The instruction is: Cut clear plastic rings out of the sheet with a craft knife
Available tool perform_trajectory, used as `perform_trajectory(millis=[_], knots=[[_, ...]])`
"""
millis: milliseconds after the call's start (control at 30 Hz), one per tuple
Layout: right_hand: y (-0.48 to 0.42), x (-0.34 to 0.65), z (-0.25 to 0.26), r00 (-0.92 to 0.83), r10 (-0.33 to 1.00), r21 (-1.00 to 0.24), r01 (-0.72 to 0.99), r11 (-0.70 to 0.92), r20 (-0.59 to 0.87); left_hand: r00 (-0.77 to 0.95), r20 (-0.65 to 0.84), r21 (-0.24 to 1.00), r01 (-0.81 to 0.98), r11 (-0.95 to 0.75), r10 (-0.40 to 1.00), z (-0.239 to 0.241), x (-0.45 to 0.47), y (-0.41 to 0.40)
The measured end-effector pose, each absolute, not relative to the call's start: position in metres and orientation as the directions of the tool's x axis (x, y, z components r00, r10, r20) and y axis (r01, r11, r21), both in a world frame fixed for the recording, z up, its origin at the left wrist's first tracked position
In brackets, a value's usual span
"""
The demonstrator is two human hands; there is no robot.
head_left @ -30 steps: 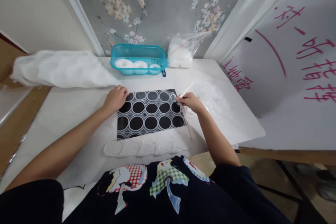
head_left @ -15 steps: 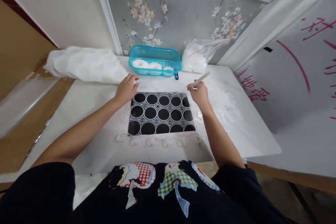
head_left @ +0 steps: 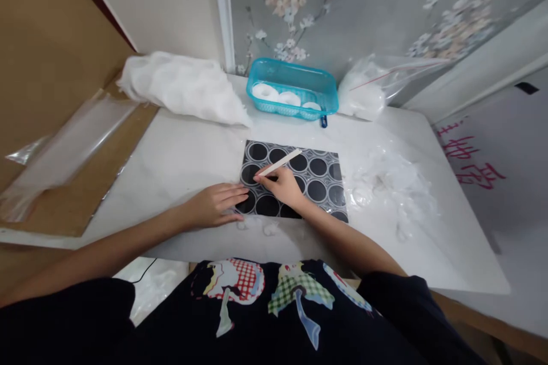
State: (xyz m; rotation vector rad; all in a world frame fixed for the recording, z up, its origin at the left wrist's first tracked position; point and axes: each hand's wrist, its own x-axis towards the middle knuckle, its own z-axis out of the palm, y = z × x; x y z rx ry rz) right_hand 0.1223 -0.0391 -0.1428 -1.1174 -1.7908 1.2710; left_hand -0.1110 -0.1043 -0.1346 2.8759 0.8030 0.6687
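1. The patterned sheet, black with rows of ringed circles, lies flat on the white surface, straight in front of the person.
2. The right hand rests over the sheet's near left part. Its grip pinches a white stick. The stick's lower tip sits at a circle by the sheet's left edge, and its free end slants up and away over the sheet.
3. The left hand lies palm down at the sheet's near left corner. Its grip is spread flat and holds nothing, with the fingertips on the sheet's edge.
4. Just beyond the sheet's far edge stands a blue basket with white rings in it.
5. Beyond the sheet's far left corner lies a bundle of white cloth. Beyond its far right corner lies a clear bag of white stuff.
6. Crumpled film lies just to the right of the sheet, and small white scraps lie along its near edge.
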Motion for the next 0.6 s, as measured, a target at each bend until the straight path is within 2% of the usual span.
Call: perform_trajectory(millis=[167, 333, 433, 500, 567, 600], knots=[[-0.038, 0.118, -0.146, -0.437, 0.897, -0.926, 0.308, 0.221, 0.069, 0.791, 0.299, 0.19, 0.499, -0.846, 0.534, -0.143, -0.107, -0.11], [-0.045, 0.121, -0.151, -0.452, 0.882, -0.871, 0.372, 0.322, 0.133, 0.745, 0.288, 0.277, 0.536, -0.797, 0.602, -0.152, -0.104, -0.11], [-0.054, 0.123, -0.158, -0.539, 0.804, -0.742, 0.425, 0.518, 0.252, 0.705, 0.261, 0.356, 0.564, -0.745, 0.659, -0.152, -0.099, -0.113], [-0.053, 0.124, -0.158, -0.642, 0.717, -0.627, 0.448, 0.637, 0.271, 0.692, 0.244, 0.41, 0.561, -0.719, 0.679, -0.151, -0.097, -0.116], [-0.041, 0.126, -0.15, -0.664, 0.699, -0.543, 0.497, 0.677, 0.265, 0.686, 0.224, 0.436, 0.564, -0.701, 0.692, -0.148, -0.096, -0.117], [-0.031, 0.129, -0.143, -0.607, 0.742, -0.521, 0.552, 0.652, 0.285, 0.688, 0.211, 0.436, 0.569, -0.697, 0.694, -0.147, -0.097, -0.117]])
